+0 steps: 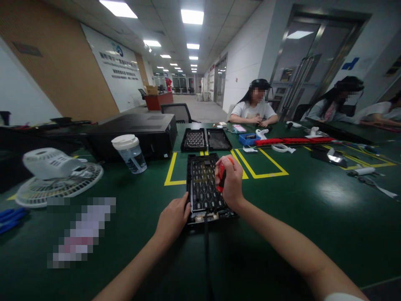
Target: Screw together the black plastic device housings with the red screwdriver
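A black keyboard frame (202,184) with rows of empty key sockets lies on the green table in front of me, its cable running toward me. My left hand (173,217) rests curled against the frame's near left corner and steadies it. My right hand (231,182) is closed round a red-handled screwdriver (222,174), held upright over the frame's right side.
Two more black trays (194,140) lie beyond, past yellow tape lines (171,171). A lidded plastic cup (130,154), a black box (138,131) and a white fan (54,173) stand on the left. People sit at the far side, with red and blue parts (250,139) near them.
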{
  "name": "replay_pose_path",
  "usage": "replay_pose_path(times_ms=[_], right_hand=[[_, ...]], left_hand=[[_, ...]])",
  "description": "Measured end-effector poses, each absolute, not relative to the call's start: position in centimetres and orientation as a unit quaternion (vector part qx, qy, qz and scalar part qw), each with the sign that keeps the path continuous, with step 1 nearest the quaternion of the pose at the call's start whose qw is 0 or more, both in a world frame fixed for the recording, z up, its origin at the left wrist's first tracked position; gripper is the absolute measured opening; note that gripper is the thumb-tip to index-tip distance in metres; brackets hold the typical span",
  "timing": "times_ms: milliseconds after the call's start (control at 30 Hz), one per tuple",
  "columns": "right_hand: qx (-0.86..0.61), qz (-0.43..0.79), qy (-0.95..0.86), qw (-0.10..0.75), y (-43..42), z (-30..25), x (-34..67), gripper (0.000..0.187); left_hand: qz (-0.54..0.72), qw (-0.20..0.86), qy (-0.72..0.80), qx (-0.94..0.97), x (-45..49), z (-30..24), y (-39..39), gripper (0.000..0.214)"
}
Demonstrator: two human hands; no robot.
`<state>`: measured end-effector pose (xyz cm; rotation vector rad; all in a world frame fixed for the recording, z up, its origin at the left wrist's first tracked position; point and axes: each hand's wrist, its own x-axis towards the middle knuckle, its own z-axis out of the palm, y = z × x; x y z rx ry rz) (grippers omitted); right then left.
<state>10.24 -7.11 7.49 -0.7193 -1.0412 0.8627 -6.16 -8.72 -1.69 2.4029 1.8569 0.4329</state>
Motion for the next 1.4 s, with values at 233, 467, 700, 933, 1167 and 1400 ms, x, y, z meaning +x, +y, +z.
replay_pose_path(times_ms=[233, 467, 700, 933, 1167, 1400], right_hand=[[-0.281, 0.439, -0.447, 0.727, -6.8, 7.0, 11.5, 0.027], [-0.21, 0.54, -0.499, 0.644, -7.1, 7.4, 13.0, 0.033], [-0.112, 0.646, -0.607, 0.449, -5.3, 8.0, 14.8, 0.031], [0.078, 0.709, -0.607, 0.352, -1.2, 6.9, 13.7, 0.038], [0.152, 0.781, -0.551, 0.252, -0.5, 7.0, 10.4, 0.034], [0.248, 0.829, -0.497, 0.061, -1.1, 7.6, 9.5, 0.025]], left_hand=[[0.14, 0.034, 0.602, 0.785, -6.3, -1.7, -8.8, 0.043], [0.142, 0.027, 0.603, 0.785, -6.3, -1.8, -8.7, 0.042], [0.146, 0.028, 0.597, 0.788, -6.4, -1.7, -8.8, 0.042], [0.153, 0.031, 0.591, 0.791, -6.4, -1.7, -8.8, 0.041], [0.148, 0.035, 0.593, 0.791, -6.4, -1.7, -8.9, 0.04], [0.152, 0.043, 0.589, 0.792, -6.5, -1.7, -8.8, 0.04]])
